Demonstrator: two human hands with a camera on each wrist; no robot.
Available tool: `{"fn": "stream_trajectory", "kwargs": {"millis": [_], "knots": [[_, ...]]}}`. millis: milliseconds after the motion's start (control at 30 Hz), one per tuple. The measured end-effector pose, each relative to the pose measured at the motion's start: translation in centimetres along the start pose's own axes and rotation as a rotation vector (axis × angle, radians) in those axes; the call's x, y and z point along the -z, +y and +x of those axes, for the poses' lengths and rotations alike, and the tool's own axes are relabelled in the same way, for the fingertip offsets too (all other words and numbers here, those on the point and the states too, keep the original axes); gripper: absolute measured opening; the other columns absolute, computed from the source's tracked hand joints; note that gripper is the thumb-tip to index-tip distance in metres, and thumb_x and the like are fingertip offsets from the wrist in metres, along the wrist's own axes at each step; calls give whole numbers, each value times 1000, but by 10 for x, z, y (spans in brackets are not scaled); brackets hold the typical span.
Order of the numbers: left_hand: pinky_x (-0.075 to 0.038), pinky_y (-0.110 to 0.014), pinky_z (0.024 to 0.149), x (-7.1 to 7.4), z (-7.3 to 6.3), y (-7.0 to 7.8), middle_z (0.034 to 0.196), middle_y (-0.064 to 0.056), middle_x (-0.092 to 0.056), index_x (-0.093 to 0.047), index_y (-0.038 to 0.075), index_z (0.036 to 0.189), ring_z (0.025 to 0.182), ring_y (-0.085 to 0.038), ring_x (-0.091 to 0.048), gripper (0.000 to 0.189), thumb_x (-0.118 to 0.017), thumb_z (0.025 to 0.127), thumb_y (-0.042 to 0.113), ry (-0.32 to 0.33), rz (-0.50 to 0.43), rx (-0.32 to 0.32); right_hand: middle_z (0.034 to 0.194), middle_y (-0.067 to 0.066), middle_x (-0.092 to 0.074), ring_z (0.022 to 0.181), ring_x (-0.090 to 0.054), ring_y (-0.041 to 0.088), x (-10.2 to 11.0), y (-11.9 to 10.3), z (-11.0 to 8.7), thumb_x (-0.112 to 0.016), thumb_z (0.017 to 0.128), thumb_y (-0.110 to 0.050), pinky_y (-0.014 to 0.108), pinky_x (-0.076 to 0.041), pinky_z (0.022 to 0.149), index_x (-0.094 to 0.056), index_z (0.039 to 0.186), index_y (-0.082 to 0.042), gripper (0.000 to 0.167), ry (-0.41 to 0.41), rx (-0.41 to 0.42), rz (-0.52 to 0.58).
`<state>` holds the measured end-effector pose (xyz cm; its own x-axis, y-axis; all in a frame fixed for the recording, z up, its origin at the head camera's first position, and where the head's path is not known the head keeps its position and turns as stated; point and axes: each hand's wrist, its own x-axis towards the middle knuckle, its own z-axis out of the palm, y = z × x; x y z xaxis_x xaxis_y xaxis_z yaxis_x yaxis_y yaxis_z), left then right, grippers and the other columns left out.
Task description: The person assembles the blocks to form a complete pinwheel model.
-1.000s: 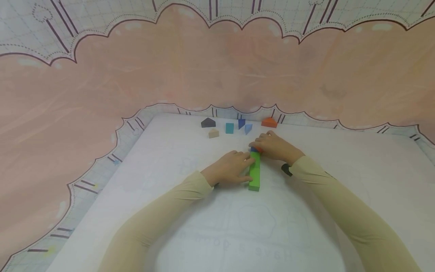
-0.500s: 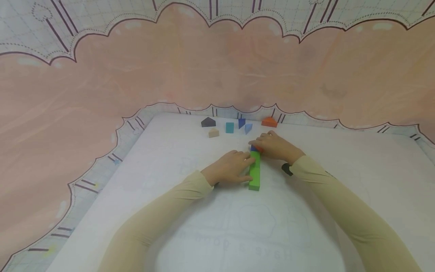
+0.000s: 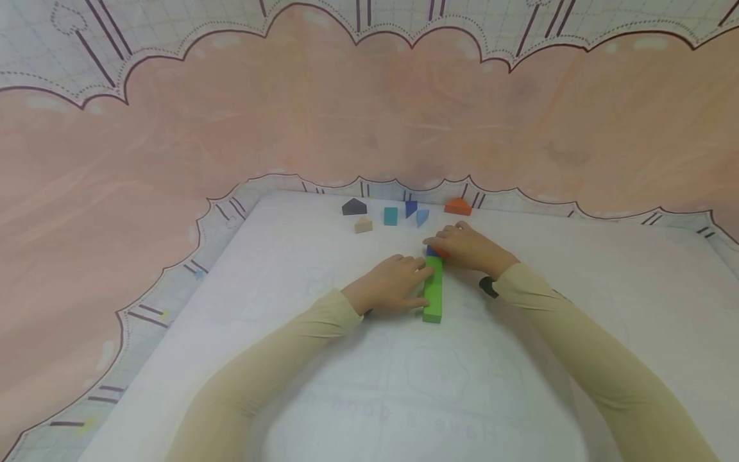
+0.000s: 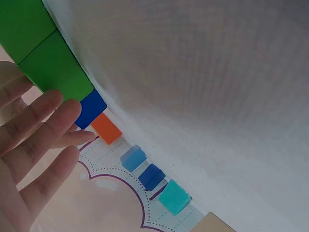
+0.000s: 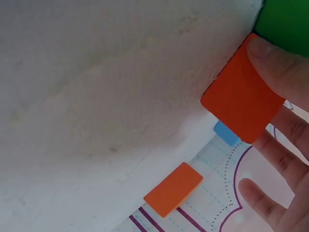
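Note:
Two green blocks (image 3: 433,298) lie end to end on the white tabletop, forming a bar that points away from me. A small blue block (image 4: 91,110) sits against the bar's far end, and an orange block (image 5: 241,96) adjoins it on the right. My left hand (image 3: 392,282) is at the bar's left side, thumb and fingertips touching the green blocks; its fingers look loosely extended in the left wrist view. My right hand (image 3: 470,249) holds the orange block, thumb on its near face and fingers reaching round the far side. The hand partly hides the blue and orange blocks in the head view.
Toward the back edge stand a dark triangular block (image 3: 355,207), a beige one (image 3: 363,225), a teal block (image 3: 390,216), a dark blue (image 3: 410,208) and a light blue wedge (image 3: 423,218). Another orange triangular block (image 3: 458,206) is farther right. A patterned cloth (image 3: 369,115) hangs behind.

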<state>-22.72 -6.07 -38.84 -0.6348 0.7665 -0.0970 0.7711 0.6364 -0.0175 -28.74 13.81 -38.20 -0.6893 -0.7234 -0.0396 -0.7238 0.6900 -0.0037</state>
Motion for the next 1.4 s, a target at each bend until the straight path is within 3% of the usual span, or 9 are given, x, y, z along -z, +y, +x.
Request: {"fn": "stream_trajectory", "kwargs": {"millis": [300,700,933,1167,1400], "knots": [[-40,-37,105,0,0,-1,130,-5,-52,-43,15,136,118,-19,-52,61,-51,90,54,3,4,3,125,10,-62,120,-54,31,2,6,-6,-65,87,-11,55,-35,106,-54,132,-15,46,-14,-44,4],[-41,-35,102,2,-1,1,127,-4,-54,-45,15,134,114,-18,-54,59,-52,90,54,6,11,6,119,11,-63,114,-56,31,5,14,-27,-74,80,-19,53,-38,102,-55,129,-11,53,96,-47,-17],[-42,-35,99,0,-1,1,121,-2,-55,-46,16,132,109,-17,-55,58,-52,89,54,18,16,0,122,13,-62,116,-55,33,7,23,-34,-75,79,-18,54,-37,102,-57,126,-9,51,111,-79,-15],[-42,-34,98,-1,-1,1,120,-2,-54,-46,16,132,108,-16,-54,58,-52,89,55,23,20,5,119,15,-62,114,-55,35,7,30,-29,-74,79,-16,56,-38,100,-59,122,-8,46,107,-48,-43],[-41,-34,100,1,-3,2,125,-3,-53,-45,15,134,112,-17,-54,59,-52,90,54,14,11,3,122,16,-61,114,-56,37,16,39,-8,-73,80,-13,60,-38,99,-60,119,-6,42,71,-16,-67]]}}
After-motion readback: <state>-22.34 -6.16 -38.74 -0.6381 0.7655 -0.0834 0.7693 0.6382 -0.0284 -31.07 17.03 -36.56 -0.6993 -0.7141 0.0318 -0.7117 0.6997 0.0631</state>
